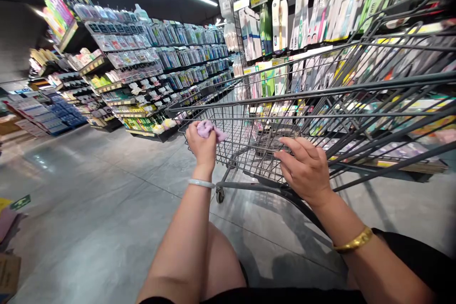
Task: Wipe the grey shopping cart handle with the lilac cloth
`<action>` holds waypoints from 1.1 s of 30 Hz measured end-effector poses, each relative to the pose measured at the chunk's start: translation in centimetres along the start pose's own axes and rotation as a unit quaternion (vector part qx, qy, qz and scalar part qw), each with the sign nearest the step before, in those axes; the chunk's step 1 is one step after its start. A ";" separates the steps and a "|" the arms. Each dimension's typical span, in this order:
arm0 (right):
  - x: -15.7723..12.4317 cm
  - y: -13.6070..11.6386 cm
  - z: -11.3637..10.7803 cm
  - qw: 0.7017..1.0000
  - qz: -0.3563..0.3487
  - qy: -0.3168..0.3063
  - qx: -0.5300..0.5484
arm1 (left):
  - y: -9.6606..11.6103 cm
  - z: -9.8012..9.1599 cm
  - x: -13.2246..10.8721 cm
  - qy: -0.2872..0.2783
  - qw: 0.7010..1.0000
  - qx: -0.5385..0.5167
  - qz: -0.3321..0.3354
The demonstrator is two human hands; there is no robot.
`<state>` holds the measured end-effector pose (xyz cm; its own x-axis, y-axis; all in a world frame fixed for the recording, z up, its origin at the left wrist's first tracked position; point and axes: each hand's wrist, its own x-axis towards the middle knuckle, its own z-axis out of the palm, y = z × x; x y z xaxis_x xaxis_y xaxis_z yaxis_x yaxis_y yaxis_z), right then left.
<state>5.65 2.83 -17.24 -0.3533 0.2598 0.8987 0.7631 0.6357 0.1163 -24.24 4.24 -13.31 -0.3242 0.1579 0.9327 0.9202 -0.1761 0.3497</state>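
Note:
A grey wire shopping cart (pixel 320 104) fills the right half of the head view, seen from low beside it. My left hand (pixel 202 146) is closed around a small lilac cloth (pixel 208 129) and presses it against the cart's side mesh near the front corner. My right hand (pixel 307 167) rests on the mesh lower down, fingers curled through the wires near the cart's lower frame. A white bangle sits on my left wrist, a gold one on my right. My knee shows between the arms.
Pegboard racks of packaged toothbrushes (pixel 302 14) stand right behind the cart. Long shelves of small goods (pixel 149 66) run along the aisle's left side. The polished grey floor (pixel 89 199) spreads to the left. A cart wheel (pixel 220 195) touches the floor.

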 end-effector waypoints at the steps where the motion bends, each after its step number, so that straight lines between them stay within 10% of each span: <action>1: 0.0 0.0 -0.1 1.000 -0.001 -0.002 0.002 | -1.0 0.0 0.2 0.007 1.000 0.002 -0.016; 4: 0.0 -0.1 -0.2 1.000 0.002 -0.009 0.004 | -0.7 0.1 -0.7 -0.010 1.000 0.005 -0.021; 11: 0.0 0.0 0.5 1.000 0.029 -0.007 0.002 | 10.3 0.1 -5.7 -0.221 0.963 -0.025 0.155; 15: 0.0 0.2 0.4 1.000 0.020 -0.015 0.005 | 9.8 -0.6 -4.9 -0.332 0.908 -0.027 0.253; 21: 0.4 0.0 0.0 0.999 0.011 -0.050 0.016 | 6.8 0.1 -3.6 -0.118 0.992 -0.005 -0.049; 29: -0.5 1.3 -1.4 0.993 -0.065 -0.085 0.050 | 13.0 -0.6 -8.9 -0.281 0.942 -0.092 0.160; 33: -2.9 0.9 -2.1 0.990 -0.076 -0.081 0.082 | 10.2 -0.4 -6.6 -0.173 0.982 -0.069 -0.005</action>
<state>8.50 1.15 -18.86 -0.5496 0.2558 0.7953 0.6001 0.7831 0.1629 -12.74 1.04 -15.87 -0.2167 0.4774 0.8516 0.8711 -0.2992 0.3894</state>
